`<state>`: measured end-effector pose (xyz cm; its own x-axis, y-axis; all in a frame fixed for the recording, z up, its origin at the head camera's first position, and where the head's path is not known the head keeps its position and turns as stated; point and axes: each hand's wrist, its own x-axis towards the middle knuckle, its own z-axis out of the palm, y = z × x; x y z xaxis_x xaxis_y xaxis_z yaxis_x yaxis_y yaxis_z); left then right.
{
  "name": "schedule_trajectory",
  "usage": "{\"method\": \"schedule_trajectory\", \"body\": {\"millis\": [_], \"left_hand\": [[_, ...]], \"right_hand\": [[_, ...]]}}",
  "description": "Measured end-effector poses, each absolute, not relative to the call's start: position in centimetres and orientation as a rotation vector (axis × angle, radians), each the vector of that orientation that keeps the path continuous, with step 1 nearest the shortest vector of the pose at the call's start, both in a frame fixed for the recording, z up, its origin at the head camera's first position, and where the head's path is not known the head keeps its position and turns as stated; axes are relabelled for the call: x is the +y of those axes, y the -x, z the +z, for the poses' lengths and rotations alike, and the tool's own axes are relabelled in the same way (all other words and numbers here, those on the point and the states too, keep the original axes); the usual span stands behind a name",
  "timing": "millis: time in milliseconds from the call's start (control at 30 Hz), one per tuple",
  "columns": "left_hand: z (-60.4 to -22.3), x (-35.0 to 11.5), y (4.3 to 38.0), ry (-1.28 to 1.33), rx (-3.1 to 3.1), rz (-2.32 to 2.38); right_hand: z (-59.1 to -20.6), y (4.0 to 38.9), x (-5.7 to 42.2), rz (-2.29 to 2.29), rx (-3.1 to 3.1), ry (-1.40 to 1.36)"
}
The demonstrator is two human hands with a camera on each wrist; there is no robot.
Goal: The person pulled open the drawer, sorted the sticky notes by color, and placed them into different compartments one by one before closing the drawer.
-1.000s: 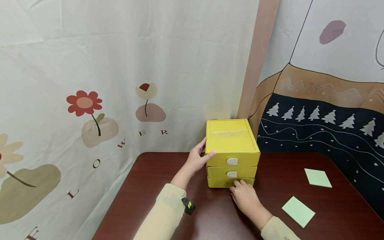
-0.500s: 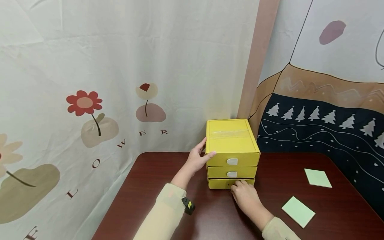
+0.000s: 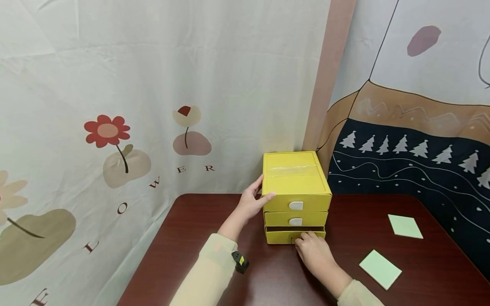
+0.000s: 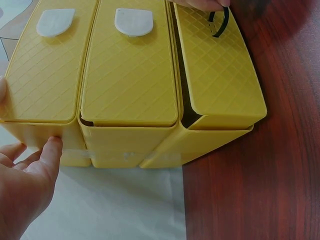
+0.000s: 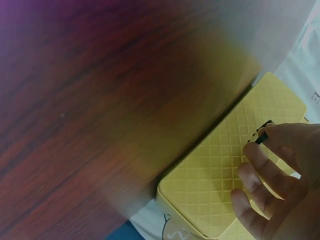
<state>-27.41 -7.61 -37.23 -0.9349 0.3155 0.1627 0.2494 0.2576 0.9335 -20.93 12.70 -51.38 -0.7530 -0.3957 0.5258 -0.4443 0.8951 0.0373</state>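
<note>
A yellow three-drawer box (image 3: 292,182) stands on the table, its upper two drawers closed, each with a white tab. My left hand (image 3: 250,205) rests against the box's left side, thumb near the top front edge and fingers straight along the side wall. The bottom drawer (image 3: 277,238) juts out slightly, leaving a dark gap above its front. On that drawer's front is a black loop pull (image 4: 223,22), which my right hand (image 3: 314,253) pinches between thumb and index finger. In the right wrist view, its other fingers lie near the quilted drawer front.
Two pale green pads of paper, a nearer one (image 3: 380,270) and a farther one (image 3: 405,226), lie to the right on the dark red table (image 3: 206,216). A printed curtain (image 3: 229,85) hangs directly behind the box.
The bottom drawer has slid a little toward me, pulled by my right hand, and the gap above its front has widened. My left hand has stayed in place.
</note>
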Motion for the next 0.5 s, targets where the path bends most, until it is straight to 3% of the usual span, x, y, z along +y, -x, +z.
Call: {"method": "schedule_trajectory", "body": {"millis": [500], "left_hand": [[-37.10, -7.61, 27.30, -0.539, 2.461, 1.779]], "right_hand": [[-51.21, 20.09, 12.78, 0.132, -2.521, -0.631]]}}
